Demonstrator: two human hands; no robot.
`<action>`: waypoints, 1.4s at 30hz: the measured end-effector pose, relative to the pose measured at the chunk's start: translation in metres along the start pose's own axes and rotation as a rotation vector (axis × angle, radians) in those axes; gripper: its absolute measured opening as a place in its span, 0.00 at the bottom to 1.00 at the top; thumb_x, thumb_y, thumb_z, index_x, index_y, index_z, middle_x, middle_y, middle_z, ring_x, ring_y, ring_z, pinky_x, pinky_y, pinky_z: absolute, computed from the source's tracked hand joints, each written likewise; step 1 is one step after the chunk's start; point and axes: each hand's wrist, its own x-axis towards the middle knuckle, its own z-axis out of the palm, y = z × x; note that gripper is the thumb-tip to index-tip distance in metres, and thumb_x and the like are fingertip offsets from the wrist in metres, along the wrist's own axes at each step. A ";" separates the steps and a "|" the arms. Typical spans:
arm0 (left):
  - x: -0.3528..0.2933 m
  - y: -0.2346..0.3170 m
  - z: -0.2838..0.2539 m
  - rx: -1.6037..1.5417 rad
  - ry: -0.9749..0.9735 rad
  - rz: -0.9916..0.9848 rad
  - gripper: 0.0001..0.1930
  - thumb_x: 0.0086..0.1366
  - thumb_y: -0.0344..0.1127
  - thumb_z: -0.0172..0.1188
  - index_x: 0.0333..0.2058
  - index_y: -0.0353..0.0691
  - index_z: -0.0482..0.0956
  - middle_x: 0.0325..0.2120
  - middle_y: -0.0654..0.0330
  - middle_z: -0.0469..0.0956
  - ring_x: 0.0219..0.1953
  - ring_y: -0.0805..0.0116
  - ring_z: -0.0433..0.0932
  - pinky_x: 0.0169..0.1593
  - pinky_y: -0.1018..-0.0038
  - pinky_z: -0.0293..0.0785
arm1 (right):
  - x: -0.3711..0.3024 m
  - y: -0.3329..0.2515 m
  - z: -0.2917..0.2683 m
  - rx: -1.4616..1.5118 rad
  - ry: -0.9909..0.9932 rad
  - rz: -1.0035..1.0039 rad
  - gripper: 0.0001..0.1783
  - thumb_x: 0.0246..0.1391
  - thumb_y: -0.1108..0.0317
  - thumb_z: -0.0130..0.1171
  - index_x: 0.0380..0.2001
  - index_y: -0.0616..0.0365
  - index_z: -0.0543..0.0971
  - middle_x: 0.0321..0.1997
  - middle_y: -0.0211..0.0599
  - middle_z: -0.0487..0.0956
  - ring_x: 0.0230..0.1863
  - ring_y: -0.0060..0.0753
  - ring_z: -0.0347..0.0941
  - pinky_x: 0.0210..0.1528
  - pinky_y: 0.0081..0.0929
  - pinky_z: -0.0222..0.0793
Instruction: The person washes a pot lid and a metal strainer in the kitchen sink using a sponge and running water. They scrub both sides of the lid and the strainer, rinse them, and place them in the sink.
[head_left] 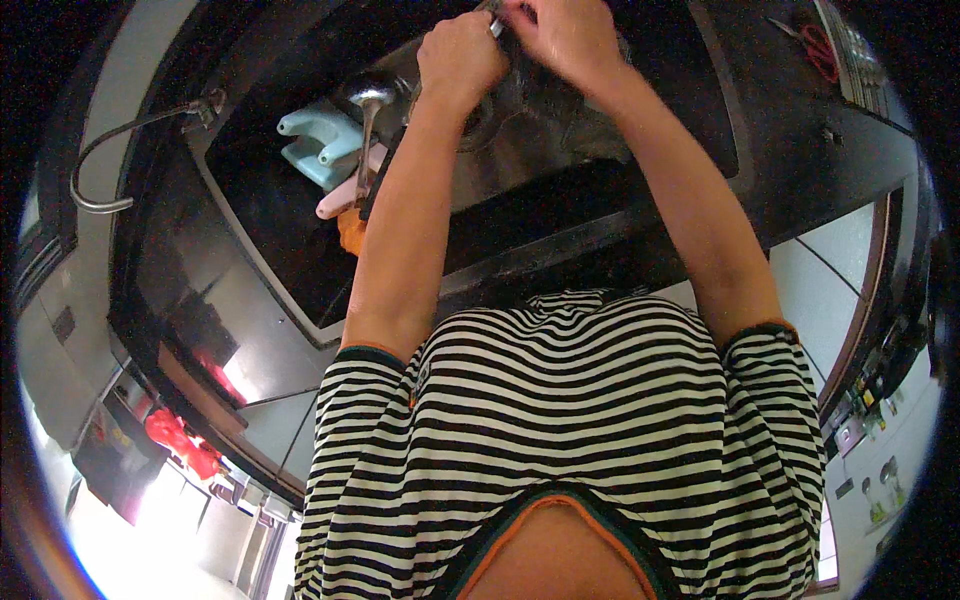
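At the top of the view, over a dark sink [250, 240], my two hands are close together. My left hand [465, 60] is closed, knuckles up, beside a small shiny metal piece [497, 25]. My right hand [572, 42] reaches to the same spot from the right with its fingers bent and pressed together; what they pinch is partly cut off by the frame's edge. Below the hands, a shiny metal surface [550, 125] lies in the sink. Left of my left forearm, a metal ladle [368, 95] rests with its bowl at the far end.
Beside the ladle lie a pale blue pronged object [325, 140], a pink piece [343, 196] and an orange item [351, 232]. A curved faucet [90, 205] stands at the left. Red-handled scissors [820, 50] lie on the counter at the far right.
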 end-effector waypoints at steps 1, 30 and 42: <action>0.002 -0.013 0.015 0.005 0.048 -0.010 0.09 0.56 0.35 0.51 0.32 0.40 0.78 0.28 0.45 0.78 0.34 0.42 0.76 0.37 0.51 0.71 | -0.005 -0.009 -0.012 0.261 0.085 -0.218 0.12 0.45 0.60 0.58 0.23 0.59 0.79 0.24 0.51 0.77 0.29 0.56 0.74 0.30 0.50 0.68; -0.002 -0.010 0.017 0.004 0.045 0.017 0.11 0.54 0.38 0.56 0.33 0.38 0.78 0.31 0.46 0.78 0.36 0.44 0.77 0.41 0.54 0.72 | -0.014 -0.009 -0.011 0.328 0.096 -0.165 0.05 0.45 0.68 0.59 0.27 0.56 0.80 0.28 0.48 0.78 0.31 0.52 0.75 0.34 0.46 0.70; -0.017 0.000 0.015 0.018 0.087 -0.009 0.09 0.48 0.32 0.59 0.31 0.42 0.79 0.30 0.46 0.79 0.37 0.44 0.78 0.42 0.56 0.75 | -0.006 -0.008 -0.014 0.305 0.080 -0.044 0.05 0.43 0.68 0.60 0.22 0.58 0.79 0.29 0.46 0.77 0.32 0.50 0.75 0.33 0.44 0.70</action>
